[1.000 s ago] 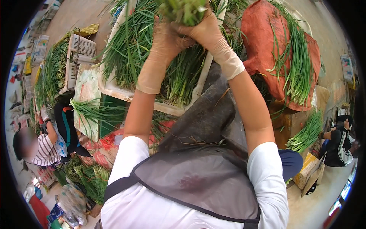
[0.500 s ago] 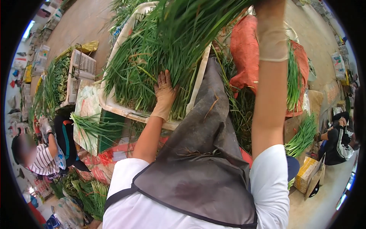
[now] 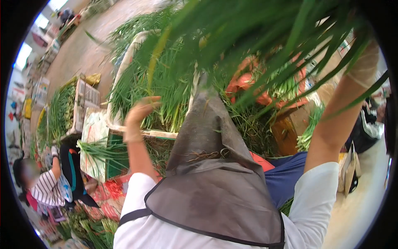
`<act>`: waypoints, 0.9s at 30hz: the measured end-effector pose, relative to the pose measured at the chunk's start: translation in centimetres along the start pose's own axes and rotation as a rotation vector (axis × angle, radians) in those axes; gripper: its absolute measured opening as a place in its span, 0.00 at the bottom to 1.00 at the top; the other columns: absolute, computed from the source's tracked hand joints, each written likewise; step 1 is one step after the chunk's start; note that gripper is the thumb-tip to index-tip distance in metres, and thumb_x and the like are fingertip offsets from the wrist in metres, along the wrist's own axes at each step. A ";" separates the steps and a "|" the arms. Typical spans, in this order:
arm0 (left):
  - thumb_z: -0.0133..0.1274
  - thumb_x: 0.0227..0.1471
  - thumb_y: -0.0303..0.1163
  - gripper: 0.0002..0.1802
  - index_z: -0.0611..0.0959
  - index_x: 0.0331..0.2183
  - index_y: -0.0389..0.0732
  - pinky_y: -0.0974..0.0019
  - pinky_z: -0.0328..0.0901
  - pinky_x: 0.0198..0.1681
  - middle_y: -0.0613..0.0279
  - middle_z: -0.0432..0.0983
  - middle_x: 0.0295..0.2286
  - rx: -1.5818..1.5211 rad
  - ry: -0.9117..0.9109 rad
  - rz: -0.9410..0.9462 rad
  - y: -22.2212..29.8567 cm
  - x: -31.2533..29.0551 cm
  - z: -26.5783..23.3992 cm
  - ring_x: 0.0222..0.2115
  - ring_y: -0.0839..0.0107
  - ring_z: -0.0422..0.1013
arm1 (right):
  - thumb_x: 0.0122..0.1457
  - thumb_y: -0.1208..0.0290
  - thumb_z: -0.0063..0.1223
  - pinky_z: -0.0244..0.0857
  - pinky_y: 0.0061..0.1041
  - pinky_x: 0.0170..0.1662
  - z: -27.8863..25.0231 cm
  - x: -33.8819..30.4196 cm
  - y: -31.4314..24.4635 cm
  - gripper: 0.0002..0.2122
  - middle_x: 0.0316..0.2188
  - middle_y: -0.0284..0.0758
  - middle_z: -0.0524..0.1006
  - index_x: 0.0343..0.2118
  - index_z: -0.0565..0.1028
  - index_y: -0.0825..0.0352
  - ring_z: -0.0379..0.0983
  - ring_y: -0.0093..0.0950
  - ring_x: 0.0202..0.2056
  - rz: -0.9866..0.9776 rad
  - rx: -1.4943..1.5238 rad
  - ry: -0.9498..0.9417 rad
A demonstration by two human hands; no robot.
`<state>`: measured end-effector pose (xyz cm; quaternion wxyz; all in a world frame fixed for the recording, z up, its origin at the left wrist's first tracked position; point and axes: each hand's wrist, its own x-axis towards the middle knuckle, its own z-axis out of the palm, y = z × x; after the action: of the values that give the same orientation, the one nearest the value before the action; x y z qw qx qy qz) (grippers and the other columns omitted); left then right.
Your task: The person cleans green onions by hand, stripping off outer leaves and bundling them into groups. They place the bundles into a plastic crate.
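Currently, in the head view, the right hand (image 3: pixel 368 58) is raised at the upper right, well beyond the right edge of the crate. Its fingers are hidden behind the leaves, but a bunch of long green leaves (image 3: pixel 248 45) spreads leftward from it, so it is gripping that bunch. The leaves are blurred, fanning through the air across the top, partly covering the crate's right side.

The left hand (image 3: pixel 139 113), gloved and blurred, is loose and empty, its fingers pointing right. It hovers at the near edge of the white crate (image 3: pixel 159 134), close to the near left corner; whether it touches the green stalks (image 3: pixel 168 114) filling the crate, I cannot tell.

Just beyond the crate's right edge runs a dark apron (image 3: pixel 199 120), and farther right lies an orange-red sack (image 3: pixel 238 83) with more greens (image 3: pixel 286 83) on it. Beside the crate's near left corner, a small bunch (image 3: pixel 101 150) lies across a pale board (image 3: pixel 92 135). At the far left is a co-worker in a striped top (image 3: pixel 46 189).
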<state>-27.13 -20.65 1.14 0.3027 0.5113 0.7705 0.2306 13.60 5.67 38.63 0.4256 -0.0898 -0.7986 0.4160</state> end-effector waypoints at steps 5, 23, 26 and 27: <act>0.48 0.43 0.64 0.50 0.59 0.58 0.38 0.58 0.54 0.55 0.51 0.63 0.53 -0.764 0.411 0.659 15.3 -7.5 -6.4 0.54 0.66 0.60 | 0.48 0.55 0.57 0.71 0.25 0.38 3.4 -7.1 2.4 0.19 0.31 0.34 0.77 0.37 0.74 0.66 0.74 0.25 0.29 0.378 0.153 0.106; 0.59 0.46 0.40 0.29 0.71 0.48 0.40 0.70 0.67 0.38 0.64 0.74 0.36 -1.404 -0.051 0.471 28.5 1.0 12.0 0.34 0.73 0.71 | 0.47 0.65 0.60 0.51 0.25 0.57 16.1 -23.4 13.7 0.36 0.52 0.33 0.62 0.58 0.55 0.63 0.58 0.24 0.52 0.645 0.668 0.136; 0.58 0.47 0.42 0.35 0.64 0.52 0.40 0.70 0.64 0.43 0.62 0.69 0.42 -1.279 -0.152 0.362 29.1 2.0 10.0 0.40 0.72 0.67 | 0.48 0.65 0.61 0.61 0.23 0.48 15.9 -21.8 12.9 0.29 0.44 0.31 0.70 0.54 0.63 0.65 0.66 0.22 0.44 0.538 0.928 0.262; 0.60 0.44 0.43 0.40 0.61 0.54 0.39 0.68 0.62 0.46 0.60 0.67 0.45 -1.087 -0.144 0.455 29.2 1.8 9.6 0.44 0.71 0.65 | 0.48 0.65 0.61 0.61 0.23 0.48 15.8 -21.8 12.7 0.29 0.44 0.31 0.70 0.54 0.63 0.65 0.66 0.22 0.44 0.544 0.920 0.286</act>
<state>-2.00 -7.67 13.36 0.5155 0.4495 0.3906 0.6160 12.57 -6.36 11.36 0.4023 -0.1535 -0.4169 0.8005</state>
